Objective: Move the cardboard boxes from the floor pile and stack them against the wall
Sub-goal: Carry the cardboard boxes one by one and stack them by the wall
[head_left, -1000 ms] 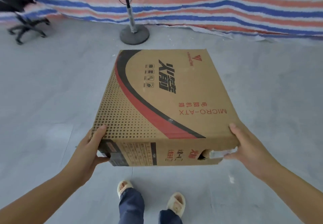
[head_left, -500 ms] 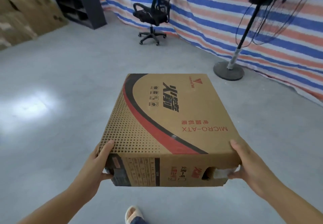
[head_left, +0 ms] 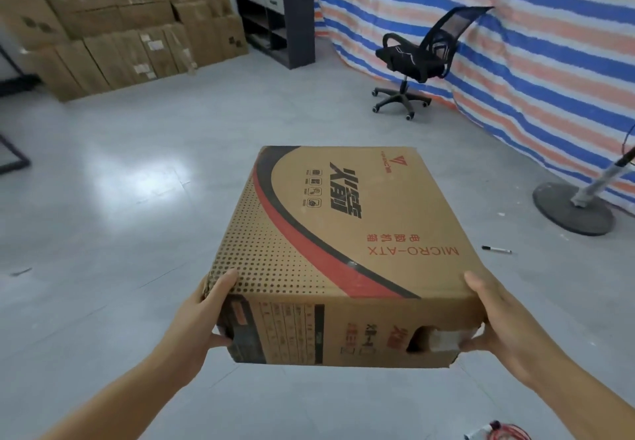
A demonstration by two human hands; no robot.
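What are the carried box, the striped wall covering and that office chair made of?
Box: brown printed cardboard, matte, with a torn edge at the handle hole. Wall covering: looks like woven plastic tarp, striped and wrinkled. Chair: see-through mesh back, probably black plastic frame and base.

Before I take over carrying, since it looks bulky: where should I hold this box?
Probably at its two near corners, one hand from each side, as now: the left hand and right hand wrap the near corners of the box, thumbs on top. It is wide and flat, so opposite sides keep it level. The torn handle hole looks weak; avoid it.
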